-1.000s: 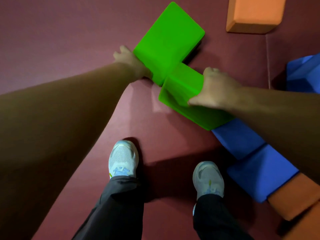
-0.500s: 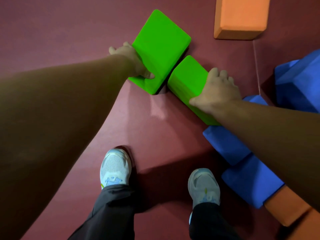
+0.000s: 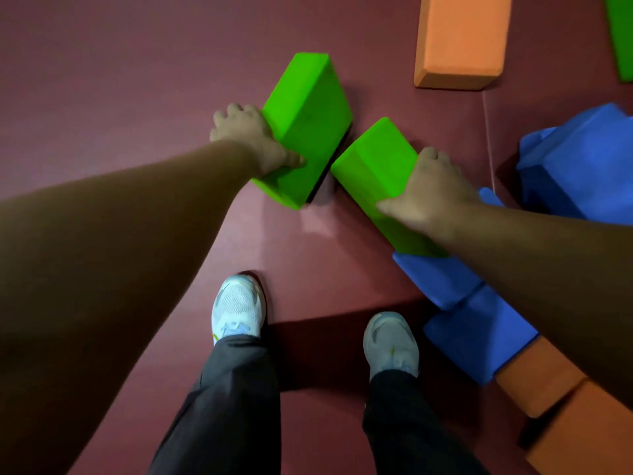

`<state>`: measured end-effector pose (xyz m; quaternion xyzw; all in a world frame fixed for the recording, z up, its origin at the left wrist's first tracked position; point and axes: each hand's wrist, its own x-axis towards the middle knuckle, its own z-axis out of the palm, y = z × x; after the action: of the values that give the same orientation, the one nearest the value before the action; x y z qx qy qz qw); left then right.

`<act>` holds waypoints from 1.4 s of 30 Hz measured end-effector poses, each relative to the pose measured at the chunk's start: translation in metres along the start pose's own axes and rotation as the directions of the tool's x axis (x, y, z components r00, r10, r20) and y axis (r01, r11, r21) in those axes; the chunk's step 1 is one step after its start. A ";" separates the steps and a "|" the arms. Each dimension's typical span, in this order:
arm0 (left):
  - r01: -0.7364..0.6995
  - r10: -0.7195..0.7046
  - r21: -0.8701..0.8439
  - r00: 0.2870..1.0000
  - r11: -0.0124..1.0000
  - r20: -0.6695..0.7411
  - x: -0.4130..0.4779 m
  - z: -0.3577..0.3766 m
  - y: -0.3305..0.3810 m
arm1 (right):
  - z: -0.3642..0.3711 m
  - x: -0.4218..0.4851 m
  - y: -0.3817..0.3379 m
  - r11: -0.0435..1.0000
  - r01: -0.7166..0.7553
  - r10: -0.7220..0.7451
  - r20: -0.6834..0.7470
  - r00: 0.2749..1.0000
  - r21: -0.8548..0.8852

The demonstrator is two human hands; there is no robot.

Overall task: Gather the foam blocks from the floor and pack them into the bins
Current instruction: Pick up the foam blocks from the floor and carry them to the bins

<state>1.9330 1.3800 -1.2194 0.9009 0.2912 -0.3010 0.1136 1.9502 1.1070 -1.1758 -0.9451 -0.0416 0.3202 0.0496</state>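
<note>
Left hand (image 3: 248, 138) grips the left green block (image 3: 306, 128) along its outer side, thumb on the near face; right hand (image 3: 430, 197) grips the right green block (image 3: 375, 169) the same way, fingers curled over its far edge. The two blocks sit on the maroon floor (image 3: 137, 80), near ends almost touching. Blue blocks (image 3: 476, 330) and orange blocks (image 3: 460, 39) lie around; no bin in view.

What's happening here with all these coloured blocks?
A person stands over the floor, the left hand gripping the left green block, the right hand gripping the right green block. Blue blocks and orange blocks lie nearby. No bin is in view.
</note>
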 end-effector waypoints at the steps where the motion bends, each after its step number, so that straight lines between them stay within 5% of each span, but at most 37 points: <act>1: -0.006 0.005 -0.012 1.000 1.000 -0.013 -0.017 -0.007 -0.004 | -0.012 -0.012 -0.002 1.000 0.003 -0.003 0.002 1.000 -0.001; 10: 0.081 -0.103 -0.387 0.994 0.918 -0.036 -0.196 -0.179 -0.003 | -0.237 -0.144 -0.048 0.997 -0.072 0.072 0.020 0.997 0.007; 18: -0.180 0.039 -0.582 0.968 0.793 -0.246 -0.372 -0.454 0.046 | -0.520 -0.304 -0.064 0.986 -0.093 0.126 -0.268 0.955 0.135; 24: -0.358 0.193 -0.734 0.933 0.578 -0.304 -0.458 -0.605 0.077 | -0.645 -0.397 -0.063 0.938 -0.077 0.228 -0.433 0.872 0.338; 31: -0.463 0.399 -0.739 0.872 0.488 -0.283 -0.493 -0.665 0.097 | -0.683 -0.471 -0.062 0.861 -0.051 0.334 -0.487 0.807 0.506; 36: -0.524 0.555 -0.670 0.808 0.526 -0.196 -0.506 -0.667 0.111 | -0.655 -0.524 -0.052 0.766 -0.126 0.495 -0.453 0.741 0.631; 42: -0.600 0.746 -0.595 0.666 0.534 -0.001 -0.555 -0.608 0.176 | -0.578 -0.631 0.008 0.552 -0.264 0.749 -0.332 0.573 0.791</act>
<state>1.9669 1.2160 -0.3938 0.8229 -0.0260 -0.2484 0.5104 1.8036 0.9904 -0.3413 -0.8721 0.3919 -0.0319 0.2911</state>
